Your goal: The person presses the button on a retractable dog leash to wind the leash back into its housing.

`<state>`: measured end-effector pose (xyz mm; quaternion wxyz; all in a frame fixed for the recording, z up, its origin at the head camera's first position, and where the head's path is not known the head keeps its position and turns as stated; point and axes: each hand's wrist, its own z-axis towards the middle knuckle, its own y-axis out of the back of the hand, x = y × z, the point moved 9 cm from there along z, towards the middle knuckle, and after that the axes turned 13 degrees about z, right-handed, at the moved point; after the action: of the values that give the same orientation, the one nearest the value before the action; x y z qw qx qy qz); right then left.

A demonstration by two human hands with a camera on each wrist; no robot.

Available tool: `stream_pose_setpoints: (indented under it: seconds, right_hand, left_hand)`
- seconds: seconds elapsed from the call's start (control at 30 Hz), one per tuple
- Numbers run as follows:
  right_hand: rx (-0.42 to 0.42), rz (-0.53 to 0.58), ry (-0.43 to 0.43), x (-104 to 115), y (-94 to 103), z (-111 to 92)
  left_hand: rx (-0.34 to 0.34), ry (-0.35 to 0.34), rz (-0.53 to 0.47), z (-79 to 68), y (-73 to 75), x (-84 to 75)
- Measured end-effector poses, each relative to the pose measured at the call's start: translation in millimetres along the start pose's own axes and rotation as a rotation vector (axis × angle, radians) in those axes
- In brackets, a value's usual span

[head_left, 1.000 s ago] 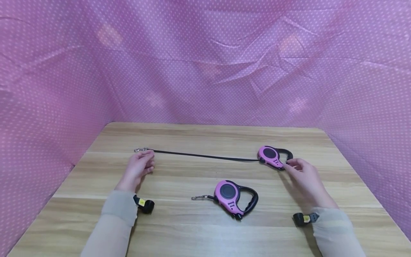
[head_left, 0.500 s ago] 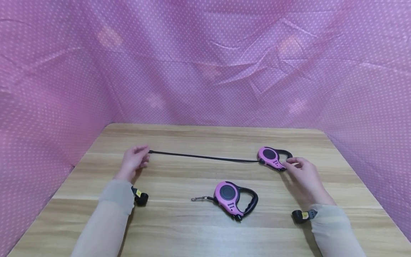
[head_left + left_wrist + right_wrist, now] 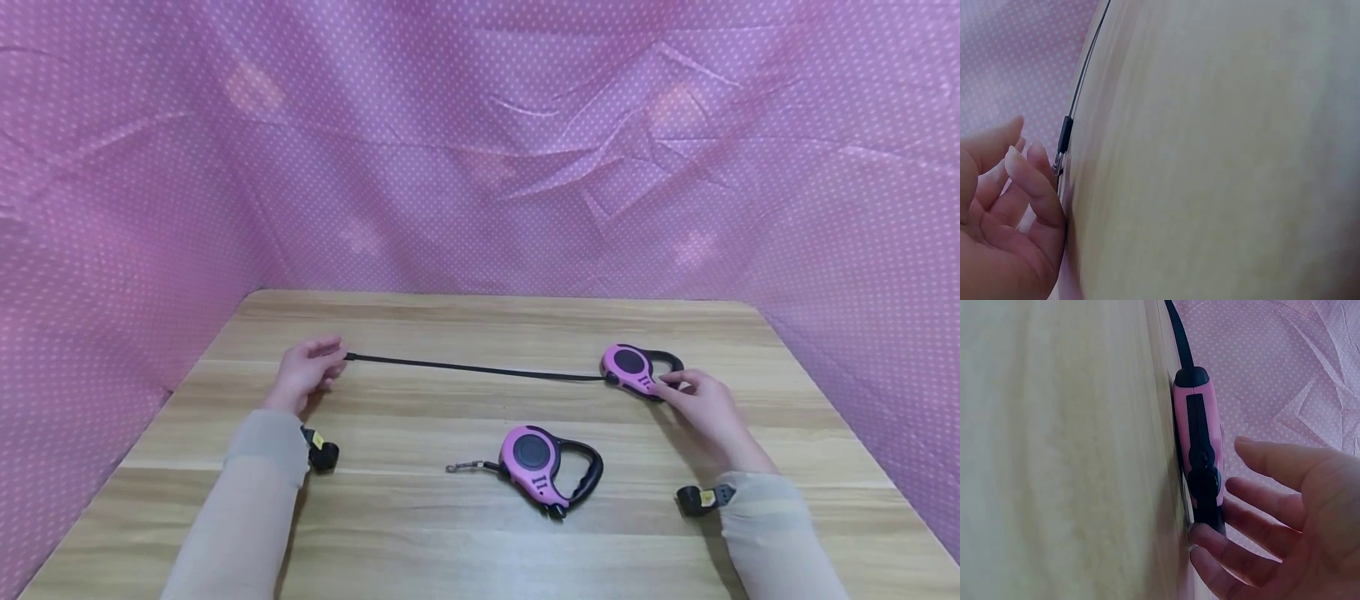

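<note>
Toward the back of the table lies a retractable dog leash (image 3: 628, 362) with a pink and black case, its black strap (image 3: 472, 367) drawn out to the left. My left hand (image 3: 306, 371) is at the strap's far end, fingers loosely bent and thumb apart; the metal clip (image 3: 1057, 165) lies just beyond the fingertips in the left wrist view, hidden in the head view. My right hand (image 3: 703, 406) is beside the leash case, thumb and fingers spread around its handle end in the right wrist view. Whether the fingertips touch it, I cannot tell.
A second pink and black retractable leash (image 3: 531, 450) lies nearer the front, its short metal clip (image 3: 463, 466) pointing left. The wooden table (image 3: 420, 533) is enclosed by a pink dotted cloth (image 3: 480, 167) at the back and sides.
My left hand has shifted left and slightly back, covering the clip that showed beyond it a second ago. The right hand has barely moved; both leashes keep their places.
</note>
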<state>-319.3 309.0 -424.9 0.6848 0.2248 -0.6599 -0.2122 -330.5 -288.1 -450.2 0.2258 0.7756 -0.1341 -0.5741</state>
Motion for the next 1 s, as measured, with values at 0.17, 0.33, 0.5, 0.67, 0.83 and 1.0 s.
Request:
stream_pose_setpoints:
  seconds: [0.17, 0.33, 0.5, 0.67, 0.83, 1.0]
  right_hand:
    - [0.015, -0.031, 0.015, 2, -4.1, 1]
    - [0.053, -0.064, 0.043, 5, -10.3, 2]
    - [0.073, -0.059, 0.046, 6, -13.7, 0]
    - [0.095, -0.050, 0.039, 9, -16.4, -3]
    - [0.102, -0.044, 0.043, 9, -18.5, -4]
    - [0.093, -0.047, 0.070, 10, -19.9, -5]
  left_hand:
    - [-0.005, -0.047, 0.070, 1.2, -1.2, -3.2]
    - [-0.016, -0.033, 0.137, -0.6, -0.6, -3.9]
    - [-0.021, -0.026, 0.174, -4.5, 0.1, -4.5]
    - [-0.027, -0.054, 0.251, -7.2, 0.2, -5.8]
    - [0.002, -0.080, 0.307, -9.0, -1.6, -7.1]
    - [0.030, -0.096, 0.440, -15.9, -2.2, -10.3]
